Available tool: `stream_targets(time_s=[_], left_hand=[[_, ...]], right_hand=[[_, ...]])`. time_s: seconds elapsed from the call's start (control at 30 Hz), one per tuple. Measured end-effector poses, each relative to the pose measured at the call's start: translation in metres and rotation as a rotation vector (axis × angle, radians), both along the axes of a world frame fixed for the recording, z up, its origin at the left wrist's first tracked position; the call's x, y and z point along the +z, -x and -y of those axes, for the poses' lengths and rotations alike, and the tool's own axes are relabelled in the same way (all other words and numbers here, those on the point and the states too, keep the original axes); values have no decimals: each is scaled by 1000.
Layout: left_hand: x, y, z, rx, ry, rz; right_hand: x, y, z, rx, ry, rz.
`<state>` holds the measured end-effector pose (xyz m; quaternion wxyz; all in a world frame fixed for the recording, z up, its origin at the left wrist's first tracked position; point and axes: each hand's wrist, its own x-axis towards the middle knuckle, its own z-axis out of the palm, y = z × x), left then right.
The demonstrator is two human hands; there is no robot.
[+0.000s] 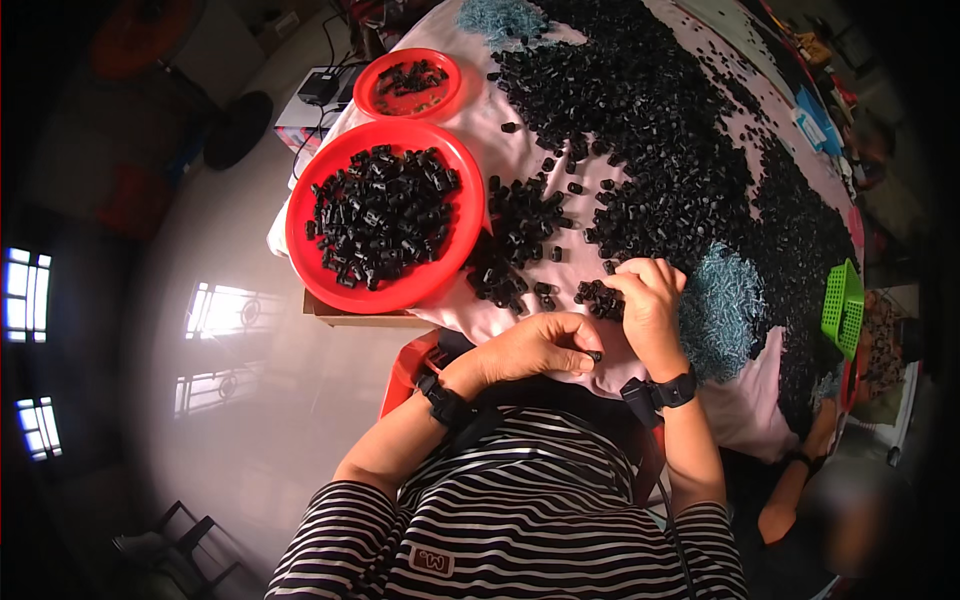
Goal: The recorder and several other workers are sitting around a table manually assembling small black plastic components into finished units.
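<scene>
Near the table's front edge my left hand [548, 347] is closed, pinching a small black plastic part [595, 356] between thumb and fingertips. My right hand [652, 300] is just to the right and slightly farther off. Its fingers are bent, and the fingertips touch a small cluster of black plastic parts [598, 298] on the cloth. Whatever those fingers may grip is hidden. Beside the right wrist lies a heap of small, thin bluish pieces [722, 310]. Loose black parts [525, 220] spread left of it, beside a large red basin [300, 240] full of similar parts.
A smaller red basin [366, 72] with some black parts stands behind the large one. Black parts [660, 120] cover much of the pink cloth [475, 120]. Another bluish heap [500, 18] lies at the back. A green basket [843, 310] and another person's arm [805, 465] are at right.
</scene>
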<state>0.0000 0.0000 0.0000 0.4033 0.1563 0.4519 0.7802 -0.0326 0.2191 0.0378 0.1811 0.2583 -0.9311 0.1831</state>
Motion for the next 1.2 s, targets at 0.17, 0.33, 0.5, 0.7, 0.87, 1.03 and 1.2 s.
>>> stream_targets(time_s=[0.17, 0.33, 0.5, 0.7, 0.87, 1.03, 1.2], left_hand=[[4, 1, 6, 4, 30, 18], [4, 1, 3, 6, 33, -1], [4, 0, 1, 7, 16, 9], [5, 1, 1, 12, 13, 5], [4, 1, 1, 14, 17, 21], [3, 1, 1, 6, 23, -1], [3, 1, 1, 4, 7, -11]], right_hand=[[0, -3, 4, -82, 85, -16], [-3, -8, 0, -142, 10, -9], [-4, -5, -5, -168, -19, -24], [-3, -6, -3, -196, 25, -26], [-7, -7, -6, -156, -7, 12], [-4, -6, -8, -163, 52, -7], [1, -10, 0, -91, -22, 16]])
